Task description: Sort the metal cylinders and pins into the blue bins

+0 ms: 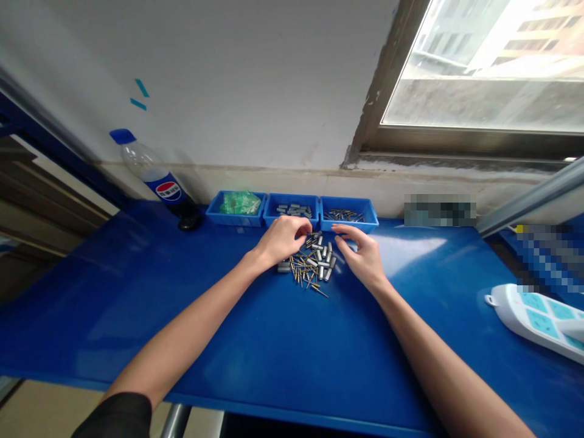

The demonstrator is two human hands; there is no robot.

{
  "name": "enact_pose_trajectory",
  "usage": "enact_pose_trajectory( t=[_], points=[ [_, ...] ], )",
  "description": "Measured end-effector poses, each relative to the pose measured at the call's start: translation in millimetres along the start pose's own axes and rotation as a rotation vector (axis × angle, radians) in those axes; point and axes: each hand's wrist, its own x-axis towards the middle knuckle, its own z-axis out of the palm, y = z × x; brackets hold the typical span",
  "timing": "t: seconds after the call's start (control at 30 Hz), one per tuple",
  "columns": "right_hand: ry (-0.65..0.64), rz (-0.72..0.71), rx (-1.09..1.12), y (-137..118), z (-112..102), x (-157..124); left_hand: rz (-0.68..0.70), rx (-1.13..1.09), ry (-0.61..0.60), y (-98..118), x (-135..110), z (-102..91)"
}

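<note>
A mixed pile of small parts lies on the blue table: short silver metal cylinders (320, 256) and thin brass-coloured pins with grey shanks (298, 271). My left hand (283, 236) is over the pile's left back side, its fingers curled in a pinch; what they hold, if anything, is too small to make out. To the right of the pile hovers my right hand (364, 252), thumb and fingers apart, with nothing visible between them. Just behind both hands are a blue bin of grey cylinders (294, 221) and a blue bin of thin metal pins (349, 227).
A third blue bin (235, 221) at the left holds a green plastic bag (239, 203). Further left stands a cola bottle (159, 182) against the wall. A white power strip (533, 316) lies at the right of the blue table (274, 359). Behind is a window.
</note>
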Motion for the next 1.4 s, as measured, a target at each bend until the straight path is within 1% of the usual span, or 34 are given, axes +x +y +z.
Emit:
enact_pose_trajectory(
  t=[0.1, 0.2, 0.3, 0.43, 0.5, 0.57, 0.7, 0.77, 0.83, 0.9, 0.97, 1.03, 1.1, 1.17, 1.23, 1.4],
  points=[
    [-0.054, 0.089, 0.114, -3, 1, -1, 0.021, -0.208, 0.048, 5, 0, 0.0],
    [-0.142, 0.192, 0.289, -8, 3, -2, 0.048, -0.318, 0.067, 10, 1, -0.4],
    [-0.186, 0.265, 0.409, -12, 4, -2, 0.075, -0.314, 0.077, 13, 1, -0.7],
    [-0.156, 0.316, 0.445, -13, 6, -2, 0.095, -0.255, 0.052, 12, 0, 0.6],
    [-0.125, 0.319, 0.434, -12, 6, -2, 0.091, -0.206, 0.034, 11, -1, 2.0],
    [-0.072, 0.288, 0.432, -10, 5, -1, 0.076, -0.129, 0.025, 8, -1, 3.7],
    [-0.001, 0.148, 0.427, -6, 3, 1, 0.032, 0.013, 0.024, 2, -1, 6.7],
    [0.017, 0.088, 0.357, -3, 1, 1, 0.017, 0.033, 0.023, 1, -2, 7.6],
    [0.053, 0.056, 0.238, -1, 1, 1, 0.012, 0.045, 0.023, 0, -2, 8.1],
    [0.109, 0.059, 0.069, 1, -1, 1, 0.015, 0.062, 0.013, 0, -2, 8.5],
    [0.15, 0.057, -0.148, 1, -3, -1, 0.019, 0.08, -0.012, 1, -3, 8.8],
    [0.135, 0.024, -0.371, 3, -4, -3, 0.021, 0.094, -0.046, 1, -3, 9.2],
    [0.067, -0.013, -0.521, 5, -5, -5, 0.023, 0.104, -0.073, 1, -4, 9.5],
    [-0.008, -0.028, -0.588, 8, -4, -7, 0.022, 0.113, -0.087, 1, -4, 9.6],
    [-0.061, -0.044, -0.603, 11, -4, -8, 0.018, 0.121, -0.091, 2, -4, 9.3],
    [-0.116, -0.058, -0.617, 15, -4, -7, 0.006, 0.129, -0.099, 3, -4, 8.3]
  ],
)
